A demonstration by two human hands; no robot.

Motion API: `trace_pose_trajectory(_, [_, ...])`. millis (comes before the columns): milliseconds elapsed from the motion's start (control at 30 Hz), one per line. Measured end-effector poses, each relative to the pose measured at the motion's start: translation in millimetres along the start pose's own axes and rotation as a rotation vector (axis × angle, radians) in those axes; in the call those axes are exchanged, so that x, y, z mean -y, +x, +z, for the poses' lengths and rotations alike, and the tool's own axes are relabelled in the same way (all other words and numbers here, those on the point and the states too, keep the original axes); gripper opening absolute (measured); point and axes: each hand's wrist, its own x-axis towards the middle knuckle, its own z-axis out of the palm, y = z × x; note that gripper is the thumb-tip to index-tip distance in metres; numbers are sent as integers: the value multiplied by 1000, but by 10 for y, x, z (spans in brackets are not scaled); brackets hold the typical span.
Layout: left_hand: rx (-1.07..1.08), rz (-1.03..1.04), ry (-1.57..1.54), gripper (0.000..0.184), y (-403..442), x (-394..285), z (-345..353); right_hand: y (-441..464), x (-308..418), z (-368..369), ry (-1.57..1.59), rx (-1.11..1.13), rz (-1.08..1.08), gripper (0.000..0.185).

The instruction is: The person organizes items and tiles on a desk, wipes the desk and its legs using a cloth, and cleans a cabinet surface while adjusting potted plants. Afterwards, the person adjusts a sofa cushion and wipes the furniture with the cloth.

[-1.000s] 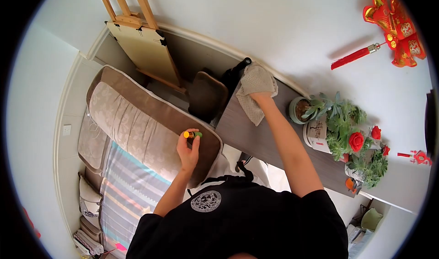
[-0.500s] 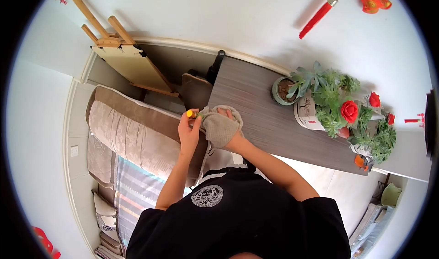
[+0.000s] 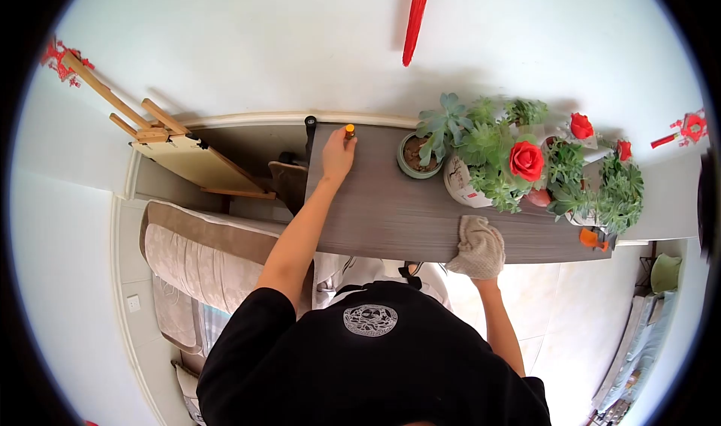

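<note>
At the far left corner of the grey wooden tabletop (image 3: 368, 208), my left hand (image 3: 339, 158) is closed around a small yellow-topped object (image 3: 350, 128). Its yellow end sticks up past the fingers, and its lower part is hidden in them. My right hand (image 3: 484, 279) is at the table's front edge, mostly covered by a beige-grey cloth (image 3: 479, 247) that it grips. The cloth lies on the tabletop and hangs over its edge. Just beyond the cloth stands a white pot (image 3: 462, 184) of succulents.
A round green pot (image 3: 419, 172) with a succulent stands near the wall. Red roses (image 3: 526, 161) rise among more plants on the right, with an orange item (image 3: 592, 238) at the table's edge. A sofa (image 3: 199, 257) and a wooden easel (image 3: 191, 159) are to the left.
My hands have moved apart. The left has gone forward to the table's far corner with the yellow-topped object; the right has moved to the right with the cloth. The view has shifted right.
</note>
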Motion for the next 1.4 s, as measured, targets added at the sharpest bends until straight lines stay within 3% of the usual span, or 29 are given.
trace_pose_trajectory(100, [-12,-28,2,29,136,68,57,-24,-283,-87,-283,-52,-53,62])
trace_pose_trajectory(233, [-4,-25,28,34,280,161,99,-54,-316,123,-199,-47,144,60])
trace_pose_trajectory(367, [8,-84,-56,45,270,174,118,37,-4,180,-231,16,94,64])
trace_pose_trajectory(433, [51,-98,-84,49,244,198,106,50,216,286,-115,-41,27,67])
trace_pose_trajectory(533, [38,-70,-145,53,173,235,97,154,627,582,536,-57,230,65])
trace_pose_trajectory(633, [-104,2,-4,56,6,199,77,503,1049,412,49,175,-160,63])
trace_pose_trajectory(767, [-128,148,168,62,-383,-102,115,571,1041,901,117,19,-233,60])
trace_pose_trajectory(867, [266,-197,-439,63,-525,-467,350,571,1022,832,183,51,-243,58])
trace_pose_trajectory(933, [371,-325,-471,64,-502,-711,433,516,974,645,322,34,-178,57])
trace_pose_trajectory(1000, [449,-455,-479,61,-432,-815,515,411,826,505,246,31,-173,59])
trace_pose_trajectory(1067, [472,-449,-461,56,-379,-741,612,251,650,421,255,-39,-145,65])
trace_pose_trajectory(1200, [527,-517,-421,49,-341,-856,503,-36,493,395,560,-61,285,72])
trace_pose_trajectory(1300, [519,-563,-394,47,-387,-841,358,-48,495,486,354,-148,224,72])
trace_pose_trajectory(1400, [487,-658,-461,46,-488,-808,90,83,641,337,100,-44,-14,67])
